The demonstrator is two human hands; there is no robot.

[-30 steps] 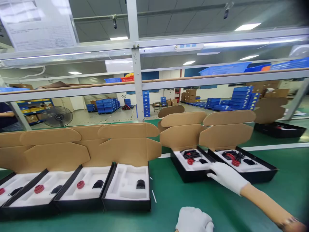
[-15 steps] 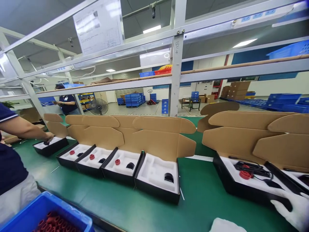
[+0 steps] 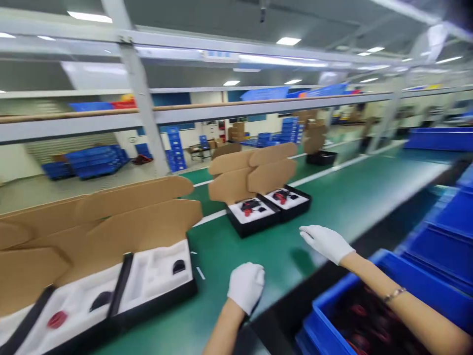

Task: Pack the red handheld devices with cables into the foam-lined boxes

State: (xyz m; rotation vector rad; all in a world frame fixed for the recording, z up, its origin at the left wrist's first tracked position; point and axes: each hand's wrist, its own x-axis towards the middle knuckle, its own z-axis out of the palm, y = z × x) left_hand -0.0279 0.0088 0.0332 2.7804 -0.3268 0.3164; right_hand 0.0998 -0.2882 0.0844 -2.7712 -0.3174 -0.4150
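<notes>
Left hand (image 3: 246,286) gloved, loosely curled, empty, resting on desk (image 3: 332,197) edge; right hand (image 3: 325,242) flat open, empty, above desk.

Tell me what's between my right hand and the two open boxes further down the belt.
Nothing: in the head view, only bare green belt lies between the right hand and the two open boxes. The hand is open, holding nothing.

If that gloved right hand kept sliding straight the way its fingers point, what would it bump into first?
The right hand hovers open over the green belt, fingers aimed left and away. Bare belt lies just ahead; the first thing in that line looks like the nearer open black box holding red and black parts, though depth is hard to judge.
</notes>
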